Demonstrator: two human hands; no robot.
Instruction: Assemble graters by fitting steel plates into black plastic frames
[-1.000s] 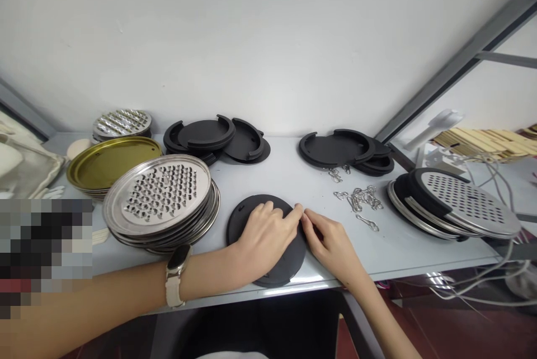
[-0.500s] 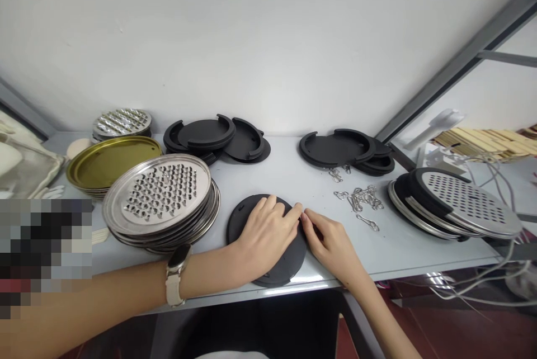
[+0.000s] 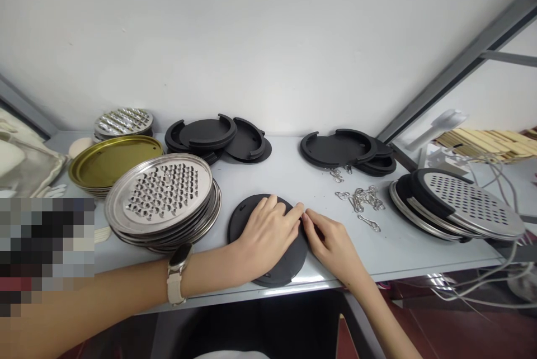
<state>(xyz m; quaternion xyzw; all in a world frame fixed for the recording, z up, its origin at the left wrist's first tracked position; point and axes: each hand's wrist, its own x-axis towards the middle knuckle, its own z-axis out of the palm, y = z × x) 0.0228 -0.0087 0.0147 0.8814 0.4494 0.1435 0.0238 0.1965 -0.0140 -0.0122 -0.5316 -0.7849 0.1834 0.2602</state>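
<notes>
A round black plastic disc (image 3: 289, 264) with small slots lies flat on the grey shelf, near its front edge. Across its top rests my left hand (image 3: 266, 236), its fingers bent and pressing on the disc, with the fingertips at the right rim. My right hand (image 3: 333, 244) is closed in a pinch at that same rim, its fingertips meeting those of the left. Whatever is between the right fingers is hidden. To the right lie several small wire clips (image 3: 364, 199). Left of the disc stands a stack of round metal grater plates (image 3: 163, 191).
Gold-coloured round lids (image 3: 117, 160) and another grater stack (image 3: 123, 122) sit at the back left. Black ring-edged holders lie along the wall, one group (image 3: 207, 132) left of centre, another (image 3: 338, 149) right. Assembled graters (image 3: 465, 205) and white cables (image 3: 499, 269) occupy the right end.
Both hands stay at the disc's right rim with almost no visible movement. The whole view has shifted very slightly.
</notes>
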